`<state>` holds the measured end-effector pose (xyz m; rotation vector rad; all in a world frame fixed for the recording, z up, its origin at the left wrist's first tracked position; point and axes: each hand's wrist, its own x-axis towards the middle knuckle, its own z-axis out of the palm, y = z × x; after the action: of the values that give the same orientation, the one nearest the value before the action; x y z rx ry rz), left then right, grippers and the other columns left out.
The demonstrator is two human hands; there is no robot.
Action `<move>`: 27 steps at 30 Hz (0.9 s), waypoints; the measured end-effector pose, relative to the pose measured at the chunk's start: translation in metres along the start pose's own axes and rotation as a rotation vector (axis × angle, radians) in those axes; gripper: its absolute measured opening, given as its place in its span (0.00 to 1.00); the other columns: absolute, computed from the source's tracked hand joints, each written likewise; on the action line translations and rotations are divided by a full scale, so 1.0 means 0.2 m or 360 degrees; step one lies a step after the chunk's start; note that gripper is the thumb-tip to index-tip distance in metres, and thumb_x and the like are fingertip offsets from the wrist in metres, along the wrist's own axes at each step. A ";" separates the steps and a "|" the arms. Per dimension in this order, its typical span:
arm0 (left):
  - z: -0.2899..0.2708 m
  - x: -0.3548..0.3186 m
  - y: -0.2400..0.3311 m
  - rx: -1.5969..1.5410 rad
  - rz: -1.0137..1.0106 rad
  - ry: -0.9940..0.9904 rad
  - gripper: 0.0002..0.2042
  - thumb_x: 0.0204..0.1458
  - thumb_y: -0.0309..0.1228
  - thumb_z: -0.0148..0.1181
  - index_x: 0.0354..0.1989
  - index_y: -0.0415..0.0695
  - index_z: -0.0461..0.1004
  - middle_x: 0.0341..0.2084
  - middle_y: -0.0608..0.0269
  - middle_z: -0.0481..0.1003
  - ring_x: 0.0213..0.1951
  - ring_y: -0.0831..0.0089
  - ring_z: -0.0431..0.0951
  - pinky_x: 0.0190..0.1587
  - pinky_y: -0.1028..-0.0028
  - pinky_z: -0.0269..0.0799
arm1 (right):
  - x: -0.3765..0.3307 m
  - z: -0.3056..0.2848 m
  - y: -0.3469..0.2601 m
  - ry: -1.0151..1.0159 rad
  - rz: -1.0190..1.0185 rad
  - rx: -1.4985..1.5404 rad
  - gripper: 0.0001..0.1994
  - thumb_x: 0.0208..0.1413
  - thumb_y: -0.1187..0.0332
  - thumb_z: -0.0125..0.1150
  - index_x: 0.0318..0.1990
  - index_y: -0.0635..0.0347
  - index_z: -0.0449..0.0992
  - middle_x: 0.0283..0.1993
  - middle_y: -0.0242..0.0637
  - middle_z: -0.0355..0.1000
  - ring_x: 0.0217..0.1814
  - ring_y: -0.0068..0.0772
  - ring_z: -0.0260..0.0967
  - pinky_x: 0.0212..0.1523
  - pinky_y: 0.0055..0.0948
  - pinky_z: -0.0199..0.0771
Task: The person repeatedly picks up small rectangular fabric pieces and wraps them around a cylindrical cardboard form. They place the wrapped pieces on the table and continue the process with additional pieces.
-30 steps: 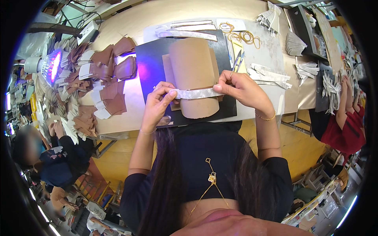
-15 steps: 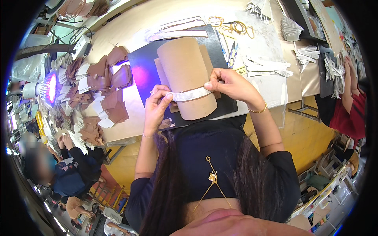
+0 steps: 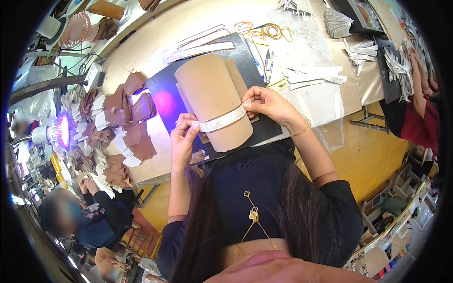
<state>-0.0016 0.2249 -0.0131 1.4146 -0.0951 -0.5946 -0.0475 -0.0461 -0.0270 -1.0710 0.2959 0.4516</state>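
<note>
Hiding the white strip's (image 3: 222,121) ends, both hands' fingertips.

You have one head-worn fisheye view, looking steeply down from close above your own chest and forearms onto the worktop (image 3: 198,28), edges bending toward the dark rim.

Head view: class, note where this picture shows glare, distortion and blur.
Head view: purple glare on the dark mat from the lamp; the table edge bends, with a black fisheye rim; both hands and the tan curved piece are sharp; the co-worker lower left is partly blurred.
</note>
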 end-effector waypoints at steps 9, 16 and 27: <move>0.02 0.00 0.00 -0.0040 -0.0016 0.0051 0.09 0.55 0.29 0.57 0.29 0.34 0.72 0.36 0.63 0.64 0.33 0.75 0.70 0.37 0.77 0.68 | -0.04 0.02 0.05 0.0049 -0.0023 -0.0113 0.08 0.59 0.65 0.55 0.39 0.62 0.71 0.29 0.27 0.68 0.24 0.15 0.64 0.28 0.15 0.66; 0.05 -0.06 -0.01 -0.0330 0.0050 0.0142 0.09 0.54 0.29 0.57 0.30 0.34 0.73 0.38 0.62 0.65 0.36 0.76 0.70 0.39 0.77 0.68 | -0.13 0.18 -0.26 0.0649 -0.1038 -0.1578 0.19 0.52 0.58 0.61 0.47 0.60 0.74 0.44 0.35 0.70 0.43 0.31 0.67 0.45 0.30 0.68; 0.05 -0.07 -0.07 0.0006 0.0192 0.0290 0.10 0.50 0.32 0.62 0.25 0.37 0.75 0.38 0.66 0.65 0.43 0.76 0.64 0.44 0.78 0.59 | -0.13 0.43 -0.12 -0.0161 -0.1466 -0.2648 0.29 0.48 0.65 0.52 0.60 0.65 0.62 0.66 0.43 0.56 0.70 0.43 0.48 0.68 0.43 0.47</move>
<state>-0.0214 0.2220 -0.0213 1.4492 -0.0360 -0.3642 -0.0579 0.0152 0.0415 -2.5736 -0.8473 -0.2256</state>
